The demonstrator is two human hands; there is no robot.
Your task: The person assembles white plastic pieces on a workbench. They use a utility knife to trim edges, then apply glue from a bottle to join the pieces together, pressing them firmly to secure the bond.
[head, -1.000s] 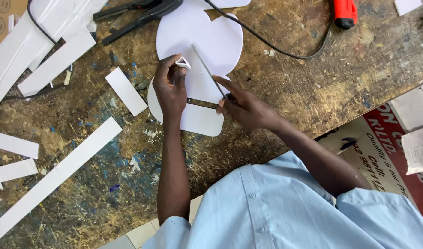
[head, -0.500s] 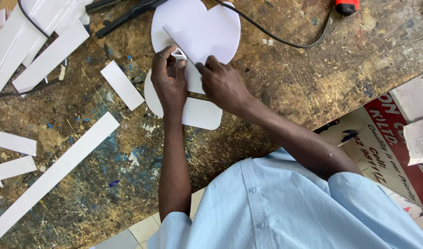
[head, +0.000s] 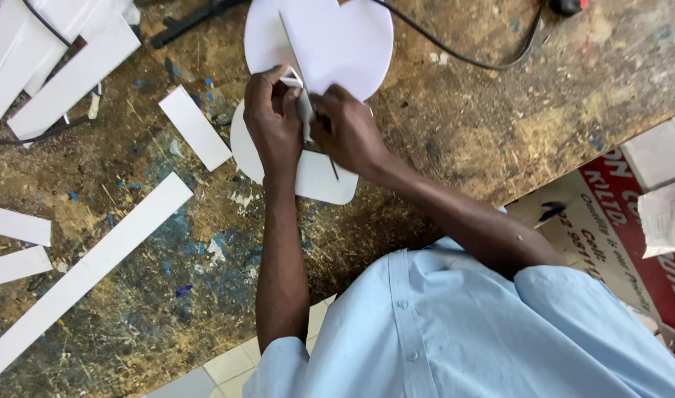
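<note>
Scarred wooden table [head: 499,125], stained with blue and white paint flecks, fills most of the view from the head camera; I log positions from it.

Left hand [head: 273,121] and right hand [head: 348,133] meet at the middle of the table, just touching each other. Both press down on a white rounded sheet [head: 330,184] that lies flat under them. Left grip is narrow, fingers pinched on a small folded white tab [head: 293,76]. Right grip is closed around a thin dark blade or tool [head: 331,166]; I cannot tell its kind, only that its tip lies on the sheet near the wrist.

Just beyond the hands lies a larger white round sheet [head: 345,44], partly overlapping the near one, with a thin upright white strip on it.

A black cable [head: 455,51] curves across the far right of the table. Long white strips [head: 87,273] lie at left, near and far; a short white rectangle [head: 195,127] sits just left of the left hand. Light blue shirt [head: 462,332] fills the near right.
</note>
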